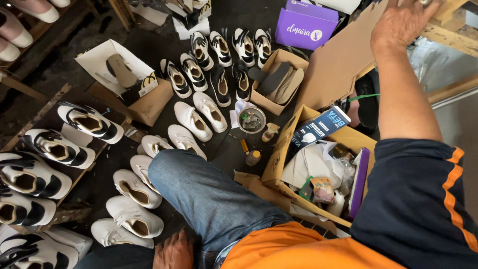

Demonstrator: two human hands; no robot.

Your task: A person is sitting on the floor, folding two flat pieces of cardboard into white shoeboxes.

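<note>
Overhead, the right hand [404,21] presses flat on cardboard [338,65]; left hand [174,251] rests open above shoe-crowded dark floor [149,50].

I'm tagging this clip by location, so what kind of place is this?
Probably a small shoemaking workshop. White shoes and black-and-white shoes lie in rows on the dark floor, and an open cardboard box holds loose insoles.

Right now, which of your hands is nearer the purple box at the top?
Right. The right hand is raised on the cardboard flap beside the purple box; the left hand rests low by the thigh, far below it.
</note>
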